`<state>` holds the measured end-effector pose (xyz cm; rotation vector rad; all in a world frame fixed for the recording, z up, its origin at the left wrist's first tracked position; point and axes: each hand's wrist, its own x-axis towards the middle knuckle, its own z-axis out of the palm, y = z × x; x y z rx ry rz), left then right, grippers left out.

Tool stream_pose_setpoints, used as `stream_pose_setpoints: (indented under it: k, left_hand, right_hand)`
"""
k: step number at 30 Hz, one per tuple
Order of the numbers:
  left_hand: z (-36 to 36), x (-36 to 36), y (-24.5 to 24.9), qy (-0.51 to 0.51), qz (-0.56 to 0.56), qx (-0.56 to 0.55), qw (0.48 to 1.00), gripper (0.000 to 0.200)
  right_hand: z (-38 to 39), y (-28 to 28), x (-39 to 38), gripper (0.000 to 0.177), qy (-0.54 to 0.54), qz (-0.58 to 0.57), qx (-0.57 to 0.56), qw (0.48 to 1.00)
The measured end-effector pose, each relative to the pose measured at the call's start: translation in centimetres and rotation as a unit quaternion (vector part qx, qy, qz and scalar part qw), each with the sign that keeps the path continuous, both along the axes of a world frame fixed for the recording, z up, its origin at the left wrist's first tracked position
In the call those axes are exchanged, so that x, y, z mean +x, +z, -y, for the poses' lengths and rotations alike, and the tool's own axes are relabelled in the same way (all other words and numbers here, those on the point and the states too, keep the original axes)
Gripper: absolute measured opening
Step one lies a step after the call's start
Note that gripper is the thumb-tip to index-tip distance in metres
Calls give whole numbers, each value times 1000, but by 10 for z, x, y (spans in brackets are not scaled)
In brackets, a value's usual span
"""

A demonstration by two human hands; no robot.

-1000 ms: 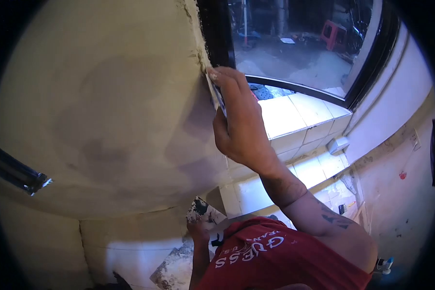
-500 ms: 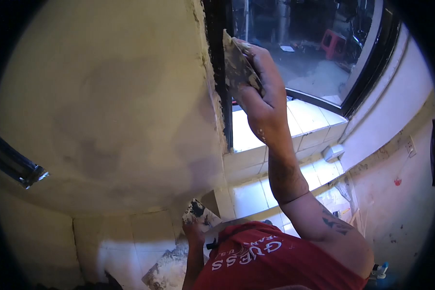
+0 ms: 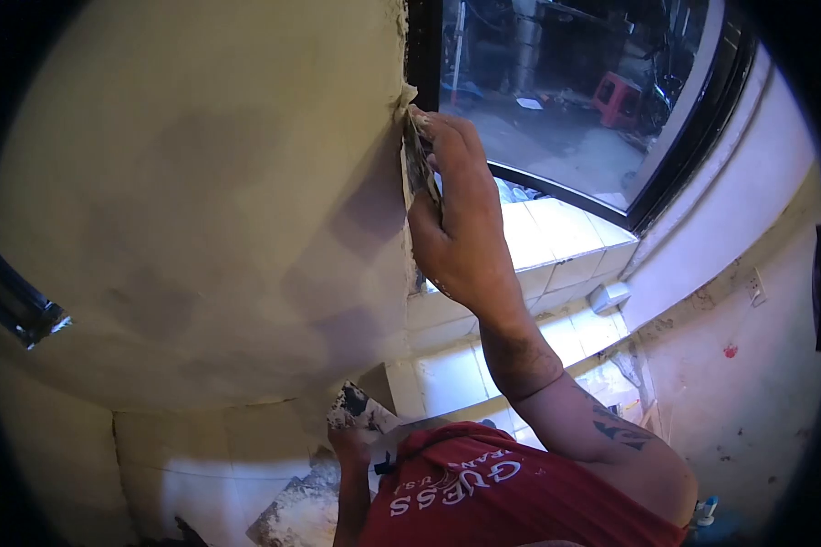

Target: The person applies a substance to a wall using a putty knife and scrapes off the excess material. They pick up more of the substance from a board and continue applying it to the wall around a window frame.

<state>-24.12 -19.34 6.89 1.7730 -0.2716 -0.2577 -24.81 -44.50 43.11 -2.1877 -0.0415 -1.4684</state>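
Cream plastered wall: fills the left and centre of view, with darker damp-looking patches. Its right edge meets the window.

Black-framed glass window: upper right, with a yard and a small red stool seen through the pane.

White tiled sill: runs below the window and steps down in further tile rows toward the floor.

Red T-shirt with white lettering: bottom centre, on the person's own chest.

Right hand: raised at the wall's corner edge beside the window frame, the tattooed forearm reaching up from the shirt. Fingers are clenched around a thin flat plaster-smeared blade. The blade stands on edge, pressed against the rough plaster line where the wall meets the frame. A ridge of fresh plaster sits at its top end.

Left hand: low, near the chest and well apart from the right. It grips from below a small square board caked with dark and pale plaster, held close to the base of the wall.

Small grey box: fixed on the right-hand wall just under the sill end.
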Motion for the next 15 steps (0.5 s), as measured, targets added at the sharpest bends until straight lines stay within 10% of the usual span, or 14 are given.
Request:
stream_pose_setpoints:
  k: [6,8,12,15]
  left_hand:
    - [4,5,-18,92,-114,-35,989,28]
    - [-4,3,-23,23,64,117,991,28]
    - [7,4,-7,97,-242,-182,948,29]
    - [0,9,-25,62,-207,-141,966,29]
  right_hand:
    - [0,-12,-4,50,7,-43,17,999]
    - [-3,-19,-6,51,10,-50,11,999]
    - [-4,-39,-11,53,29,-73,25,997]
    - [13,-49,-17,54,36,-56,37,997]
